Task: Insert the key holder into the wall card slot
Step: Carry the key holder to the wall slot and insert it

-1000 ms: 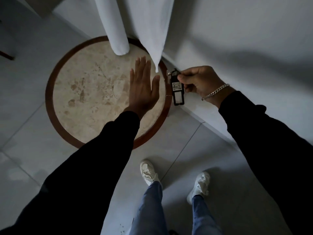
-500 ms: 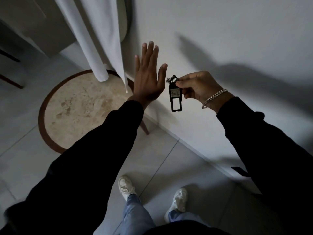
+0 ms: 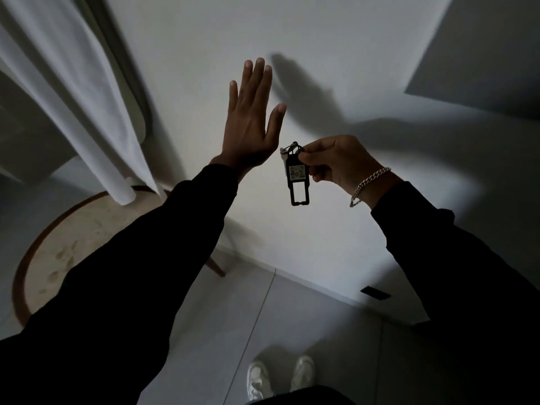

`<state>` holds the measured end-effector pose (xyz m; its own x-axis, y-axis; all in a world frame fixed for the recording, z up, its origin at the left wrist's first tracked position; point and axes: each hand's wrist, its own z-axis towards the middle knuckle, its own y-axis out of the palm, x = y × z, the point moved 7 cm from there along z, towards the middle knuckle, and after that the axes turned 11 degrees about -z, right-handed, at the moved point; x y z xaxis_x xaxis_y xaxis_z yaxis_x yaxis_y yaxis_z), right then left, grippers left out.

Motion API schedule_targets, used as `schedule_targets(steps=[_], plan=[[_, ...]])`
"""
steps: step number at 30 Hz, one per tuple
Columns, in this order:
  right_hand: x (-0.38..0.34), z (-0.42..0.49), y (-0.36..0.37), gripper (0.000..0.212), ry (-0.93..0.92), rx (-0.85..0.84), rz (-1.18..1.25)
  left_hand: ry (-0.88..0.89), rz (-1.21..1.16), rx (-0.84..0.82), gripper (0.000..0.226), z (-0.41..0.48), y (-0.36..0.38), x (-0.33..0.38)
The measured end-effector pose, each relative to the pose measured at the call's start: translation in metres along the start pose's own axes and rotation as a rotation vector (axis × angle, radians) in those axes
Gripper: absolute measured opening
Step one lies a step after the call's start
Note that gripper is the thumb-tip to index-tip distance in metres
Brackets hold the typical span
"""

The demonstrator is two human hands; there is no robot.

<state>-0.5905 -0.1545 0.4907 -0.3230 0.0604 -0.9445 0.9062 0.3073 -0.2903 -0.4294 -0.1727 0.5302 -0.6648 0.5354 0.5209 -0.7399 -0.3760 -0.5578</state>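
Observation:
A black key holder with a small label reading 402 hangs straight down in front of the white wall. My right hand pinches it by its top, near the metal ring. A chain bracelet sits on that wrist. My left hand is raised flat just left of the key holder, fingers stretched up and slightly apart, holding nothing. No wall card slot shows in the view.
White curtains hang at the left over a round marble-topped table with a dark wooden rim. The wall meets a grey tiled floor below. A grey panel sits upper right. My white shoes stand at the bottom.
The view has tilted up from the floor and table toward the wall. Both hands have risen in front of the wall, the right still holding the key holder.

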Motion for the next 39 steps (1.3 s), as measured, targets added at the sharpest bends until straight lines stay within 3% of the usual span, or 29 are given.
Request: schedule_targets(steps=[7,17,21,26,31,39], plan=[[-0.041,-0.045,-0.07,0.011,-0.115,0.111,-0.044,0.191,-0.04,0.02,0.061,0.044,0.01,0.073],[-0.095,-0.119,-0.183,0.006,-0.312,0.194,-0.173,0.39,-0.029,0.111,0.063,0.114,0.047,0.194],[-0.107,-0.15,-0.234,0.007,-0.377,0.232,-0.223,0.395,-0.042,0.248,0.066,0.129,0.067,0.239],[-0.115,-0.186,-0.292,0.005,-0.451,0.306,-0.239,0.583,0.036,0.339,0.067,0.135,0.103,0.303],[-0.127,-0.208,-0.351,0.01,-0.493,0.477,-0.294,0.667,0.029,0.293,0.069,0.142,0.136,0.349],[-0.132,-0.229,-0.411,0.004,-0.538,0.785,-0.34,0.727,0.251,0.424,0.067,0.158,0.155,0.365]])
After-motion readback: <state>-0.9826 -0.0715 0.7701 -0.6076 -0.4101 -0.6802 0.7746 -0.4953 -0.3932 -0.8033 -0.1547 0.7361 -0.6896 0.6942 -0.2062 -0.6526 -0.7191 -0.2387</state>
